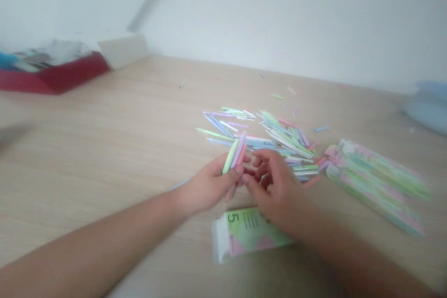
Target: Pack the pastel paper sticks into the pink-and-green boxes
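Observation:
In my left hand (213,181) is a small bunch of pastel pens (237,151), green, purple and pink, their tapered ends pointing up and away. The left thumb presses across them. Close beside it, my right hand (270,179) has loosely bent fingers with gaps between them, its thumb near the lower part of the bunch; I see nothing held there. Below both hands lies a clear packet (254,235) with a green and pink printed card marked 5, partly covered by the right hand. Behind the hands, a loose pile of pastel pens and thin sticks (282,135) spreads over the table.
Several filled pastel packets (379,184) lie at the right. A dark red box (70,72) with mixed items stands at the far left, a pale flap beside it. A bluish bag-like thing (429,104) rests at the right edge. Small pieces lie scattered towards the wall (279,23).

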### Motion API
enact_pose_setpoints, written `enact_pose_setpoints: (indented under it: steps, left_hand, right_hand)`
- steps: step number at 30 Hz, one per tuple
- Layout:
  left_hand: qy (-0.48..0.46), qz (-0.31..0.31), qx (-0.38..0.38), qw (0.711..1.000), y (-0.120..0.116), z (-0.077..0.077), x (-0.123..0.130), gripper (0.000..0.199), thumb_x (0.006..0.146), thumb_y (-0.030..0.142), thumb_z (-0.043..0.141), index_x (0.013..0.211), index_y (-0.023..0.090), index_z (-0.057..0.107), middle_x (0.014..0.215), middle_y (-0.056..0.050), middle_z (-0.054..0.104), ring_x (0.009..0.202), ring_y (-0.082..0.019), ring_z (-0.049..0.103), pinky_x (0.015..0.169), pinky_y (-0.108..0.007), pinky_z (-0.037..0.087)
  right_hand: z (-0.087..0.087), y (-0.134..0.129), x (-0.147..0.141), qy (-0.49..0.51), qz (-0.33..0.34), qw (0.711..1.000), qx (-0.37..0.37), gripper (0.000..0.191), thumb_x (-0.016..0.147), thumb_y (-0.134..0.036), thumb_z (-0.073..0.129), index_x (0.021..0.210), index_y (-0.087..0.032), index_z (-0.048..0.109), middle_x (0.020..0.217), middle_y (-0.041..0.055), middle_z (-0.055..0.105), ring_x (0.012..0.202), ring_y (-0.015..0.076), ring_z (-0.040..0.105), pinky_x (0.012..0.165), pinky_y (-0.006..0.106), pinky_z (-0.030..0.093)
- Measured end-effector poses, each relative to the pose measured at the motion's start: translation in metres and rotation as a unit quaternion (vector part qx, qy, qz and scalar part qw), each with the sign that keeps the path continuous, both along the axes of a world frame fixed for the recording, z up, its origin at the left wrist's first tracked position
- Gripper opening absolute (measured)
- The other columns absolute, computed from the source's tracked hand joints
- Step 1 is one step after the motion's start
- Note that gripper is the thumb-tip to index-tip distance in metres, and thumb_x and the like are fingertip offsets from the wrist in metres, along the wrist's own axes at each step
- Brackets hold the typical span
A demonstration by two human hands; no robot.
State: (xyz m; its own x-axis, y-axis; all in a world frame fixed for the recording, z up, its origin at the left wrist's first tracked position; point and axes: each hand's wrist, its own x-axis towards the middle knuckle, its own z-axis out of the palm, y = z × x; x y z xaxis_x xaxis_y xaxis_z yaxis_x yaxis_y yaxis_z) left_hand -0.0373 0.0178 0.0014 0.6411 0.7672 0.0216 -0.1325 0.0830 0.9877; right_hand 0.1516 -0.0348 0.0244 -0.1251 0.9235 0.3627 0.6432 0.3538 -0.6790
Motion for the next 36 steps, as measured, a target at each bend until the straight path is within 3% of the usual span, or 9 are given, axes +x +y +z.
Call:
enact_pose_setpoints:
  steps: [4,6,11,18,22,26,30,33,36]
  left_hand:
    - [0.048,0.022,0.189,0.981,-0.004,0.003,-0.007,0.033,0.108,0.042,0.054,0.133,0.023,0.063,0.130,-0.010,0.069,0.112,-0.023,0.067,0.094,-0.036,0.056]
    - [0.076,0.028,0.242,0.967,-0.005,0.004,-0.009,0.032,0.108,0.038,0.051,0.134,0.022,0.062,0.131,-0.011,0.069,0.114,-0.024,0.067,0.099,-0.039,0.055]
    - [0.107,0.030,0.301,0.947,-0.005,0.005,-0.011,0.030,0.108,0.034,0.049,0.132,0.021,0.062,0.117,-0.009,0.072,0.109,-0.022,0.068,0.103,-0.038,0.053]
    - [0.164,0.013,0.342,0.925,-0.002,0.000,-0.011,0.031,0.108,0.033,0.048,0.132,0.021,0.062,0.129,-0.011,0.070,0.117,-0.025,0.067,0.105,-0.040,0.052]
    - [0.226,0.025,0.377,0.898,-0.001,-0.002,-0.014,0.031,0.107,0.035,0.050,0.133,0.021,0.060,0.127,-0.010,0.070,0.118,-0.026,0.066,0.103,-0.041,0.052]
    - [0.305,0.018,0.438,0.846,-0.001,-0.002,-0.014,0.031,0.106,0.031,0.050,0.134,0.023,0.060,0.121,-0.009,0.066,0.111,-0.026,0.067,0.096,-0.040,0.055]
    - [0.395,0.029,0.464,0.792,-0.003,0.001,-0.011,0.024,0.103,0.028,0.050,0.124,0.022,0.062,0.114,-0.009,0.064,0.095,-0.024,0.068,0.083,-0.037,0.057]
    - [0.411,0.033,0.466,0.783,-0.004,0.004,-0.011,0.021,0.102,0.027,0.052,0.119,0.022,0.063,0.111,-0.008,0.066,0.094,-0.024,0.069,0.081,-0.035,0.056]
    - [0.431,0.066,0.435,0.788,-0.001,0.006,-0.011,0.022,0.101,0.042,0.058,0.110,0.023,0.065,0.103,-0.007,0.070,0.090,-0.026,0.070,0.077,-0.036,0.055]
  right_hand:
    - [0.015,-0.008,0.003,-0.052,0.048,0.985,0.155,0.067,0.101,-0.022,0.062,0.161,-0.032,0.032,0.141,0.0117,0.055,0.106,0.0244,0.065,0.085,0.041,0.061]
    - [0.020,-0.010,0.003,-0.095,0.056,0.977,0.182,0.071,0.101,-0.023,0.063,0.163,-0.033,0.030,0.144,0.0120,0.055,0.117,0.0285,0.063,0.096,0.047,0.059]
    - [0.023,-0.012,0.005,-0.134,0.040,0.969,0.205,0.078,0.100,-0.028,0.066,0.167,-0.032,0.025,0.154,0.0123,0.054,0.135,0.0333,0.057,0.113,0.055,0.053]
    - [0.021,-0.008,0.009,-0.198,0.107,0.966,0.130,0.065,0.105,-0.031,0.057,0.164,-0.029,0.030,0.151,0.0121,0.060,0.139,0.0315,0.057,0.114,0.054,0.052]
    - [0.020,-0.008,0.009,-0.151,0.073,0.981,0.101,0.048,0.103,-0.036,0.062,0.149,-0.030,0.049,0.131,0.0108,0.069,0.109,0.0282,0.071,0.093,0.045,0.060]
    - [0.016,-0.005,0.005,-0.053,0.036,0.998,0.012,0.020,0.099,-0.041,0.068,0.116,-0.030,0.066,0.094,0.0023,0.070,0.072,0.0190,0.065,0.067,0.034,0.054]
    - [0.008,0.003,0.004,-0.001,-0.014,0.997,-0.070,0.011,0.095,-0.038,0.069,0.097,-0.027,0.068,0.078,-0.0009,0.068,0.068,0.0191,0.062,0.063,0.033,0.050]
    - [0.005,0.008,0.010,0.026,0.003,0.992,-0.122,0.015,0.095,-0.041,0.068,0.098,-0.026,0.068,0.079,-0.0009,0.068,0.070,0.0192,0.062,0.062,0.032,0.048]
    - [0.006,0.011,0.019,0.049,0.018,0.992,-0.119,0.018,0.096,-0.043,0.068,0.099,-0.026,0.068,0.082,-0.0003,0.067,0.073,0.0190,0.061,0.064,0.032,0.048]
